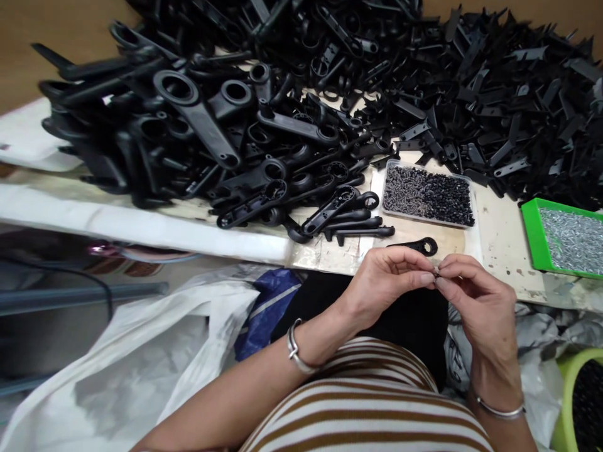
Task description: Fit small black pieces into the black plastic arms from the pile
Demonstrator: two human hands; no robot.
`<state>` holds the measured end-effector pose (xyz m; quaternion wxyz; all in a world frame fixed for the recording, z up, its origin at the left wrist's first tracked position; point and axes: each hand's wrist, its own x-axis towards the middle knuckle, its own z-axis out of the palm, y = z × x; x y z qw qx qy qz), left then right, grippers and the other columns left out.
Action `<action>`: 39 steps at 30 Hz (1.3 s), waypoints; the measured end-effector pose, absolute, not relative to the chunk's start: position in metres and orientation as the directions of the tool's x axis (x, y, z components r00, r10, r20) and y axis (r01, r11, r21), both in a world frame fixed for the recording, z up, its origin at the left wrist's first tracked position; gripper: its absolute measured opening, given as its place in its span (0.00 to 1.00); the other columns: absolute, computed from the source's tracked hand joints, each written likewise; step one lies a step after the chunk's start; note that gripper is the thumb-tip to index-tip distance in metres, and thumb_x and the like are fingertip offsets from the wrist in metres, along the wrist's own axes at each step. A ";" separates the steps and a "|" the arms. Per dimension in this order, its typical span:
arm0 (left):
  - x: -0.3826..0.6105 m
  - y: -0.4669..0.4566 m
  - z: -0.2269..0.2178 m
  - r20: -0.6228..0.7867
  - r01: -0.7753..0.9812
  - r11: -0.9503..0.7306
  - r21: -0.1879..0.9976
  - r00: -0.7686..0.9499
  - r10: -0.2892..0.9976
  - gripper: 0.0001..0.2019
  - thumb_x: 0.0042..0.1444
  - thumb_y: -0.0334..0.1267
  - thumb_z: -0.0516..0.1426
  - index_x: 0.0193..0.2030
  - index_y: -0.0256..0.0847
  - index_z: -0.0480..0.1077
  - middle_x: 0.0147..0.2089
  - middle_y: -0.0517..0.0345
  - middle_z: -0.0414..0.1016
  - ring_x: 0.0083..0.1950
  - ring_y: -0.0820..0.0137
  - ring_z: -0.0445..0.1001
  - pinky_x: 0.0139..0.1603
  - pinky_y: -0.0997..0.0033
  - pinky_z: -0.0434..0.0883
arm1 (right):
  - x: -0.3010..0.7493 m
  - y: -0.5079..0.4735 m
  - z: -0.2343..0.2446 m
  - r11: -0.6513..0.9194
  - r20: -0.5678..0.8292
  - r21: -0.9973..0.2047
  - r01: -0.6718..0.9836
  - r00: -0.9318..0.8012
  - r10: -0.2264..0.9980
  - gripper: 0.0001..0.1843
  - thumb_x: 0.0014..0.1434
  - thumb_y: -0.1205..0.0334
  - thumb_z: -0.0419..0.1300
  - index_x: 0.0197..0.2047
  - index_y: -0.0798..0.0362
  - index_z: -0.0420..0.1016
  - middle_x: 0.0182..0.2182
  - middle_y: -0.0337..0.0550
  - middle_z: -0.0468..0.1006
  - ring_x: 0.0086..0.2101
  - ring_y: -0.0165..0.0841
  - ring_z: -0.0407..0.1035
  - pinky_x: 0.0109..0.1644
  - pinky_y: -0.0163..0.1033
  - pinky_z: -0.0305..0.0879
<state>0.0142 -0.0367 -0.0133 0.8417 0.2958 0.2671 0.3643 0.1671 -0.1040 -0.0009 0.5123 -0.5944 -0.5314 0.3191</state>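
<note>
In front of my body, just past the bench's near edge, the fingertips of both hands meet. My left hand [389, 279] is pinched closed, and so is my right hand [485, 298]. Between the fingertips shows a tiny dark piece [437, 274], too small to name. Right behind my left hand a single black plastic arm [426, 246] with a ring end lies on the bench, partly hidden by the fingers. Beyond it stands a clear plastic box [428, 221] holding small grey coil-like pieces at its left and small black pieces at its right.
Black plastic arms [202, 119] are heaped across the back left of the bench [504, 251]. Flat black parts [513, 107] pile up at the back right. A green tray [532, 235] of small silver metal pieces stands right. Below are a yellow-green bucket [565, 389] and white sacking [141, 358].
</note>
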 end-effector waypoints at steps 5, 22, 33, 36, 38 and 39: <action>0.013 -0.037 -0.013 -0.219 -0.431 0.529 0.731 0.586 0.780 0.10 0.40 0.35 0.72 0.28 0.35 0.79 0.27 0.59 0.80 0.30 0.76 0.76 0.39 0.76 0.75 | 0.170 -0.104 0.001 0.132 0.234 -0.863 0.488 0.153 0.960 0.06 0.57 0.70 0.65 0.35 0.48 0.79 0.38 0.40 0.77 0.40 0.30 0.73 0.42 0.34 0.72; 0.012 -0.045 -0.020 -0.113 -0.261 0.266 0.928 0.484 0.868 0.04 0.47 0.33 0.68 0.30 0.35 0.79 0.32 0.54 0.83 0.34 0.69 0.80 0.40 0.73 0.78 | 0.158 -0.114 0.012 0.264 0.462 -0.388 0.883 -0.062 0.885 0.08 0.59 0.75 0.61 0.40 0.53 0.75 0.33 0.40 0.81 0.33 0.28 0.76 0.43 0.32 0.73; -0.016 -0.036 -0.024 0.674 0.482 -0.807 0.341 0.473 0.567 0.06 0.63 0.29 0.55 0.45 0.35 0.72 0.49 0.44 0.80 0.53 0.59 0.77 0.49 0.60 0.75 | 0.175 -0.109 0.003 0.096 0.378 -0.544 0.833 0.142 0.915 0.04 0.58 0.69 0.62 0.33 0.53 0.77 0.24 0.36 0.80 0.21 0.26 0.73 0.29 0.31 0.72; -0.011 -0.032 -0.031 0.650 0.521 -0.823 0.226 0.548 0.526 0.10 0.65 0.26 0.49 0.42 0.32 0.73 0.49 0.42 0.79 0.53 0.57 0.77 0.45 0.61 0.75 | 0.177 -0.105 0.005 0.095 0.371 -0.518 0.850 0.123 0.920 0.05 0.59 0.68 0.61 0.32 0.53 0.78 0.24 0.37 0.80 0.21 0.27 0.73 0.29 0.32 0.72; -0.008 -0.033 -0.033 0.660 0.512 -0.833 0.211 0.553 0.508 0.12 0.65 0.25 0.47 0.41 0.32 0.73 0.47 0.44 0.80 0.49 0.60 0.77 0.43 0.63 0.74 | 0.179 -0.104 0.006 0.096 0.372 -0.497 0.862 0.111 0.922 0.05 0.59 0.68 0.60 0.32 0.53 0.78 0.25 0.37 0.80 0.21 0.27 0.72 0.30 0.32 0.72; -0.007 -0.034 -0.033 0.664 0.505 -0.836 0.215 0.552 0.504 0.13 0.66 0.25 0.47 0.41 0.32 0.73 0.45 0.44 0.80 0.48 0.61 0.77 0.43 0.64 0.74 | 0.181 -0.103 0.006 0.098 0.373 -0.486 0.869 0.105 0.922 0.05 0.59 0.67 0.60 0.33 0.53 0.78 0.25 0.37 0.80 0.21 0.27 0.72 0.30 0.32 0.72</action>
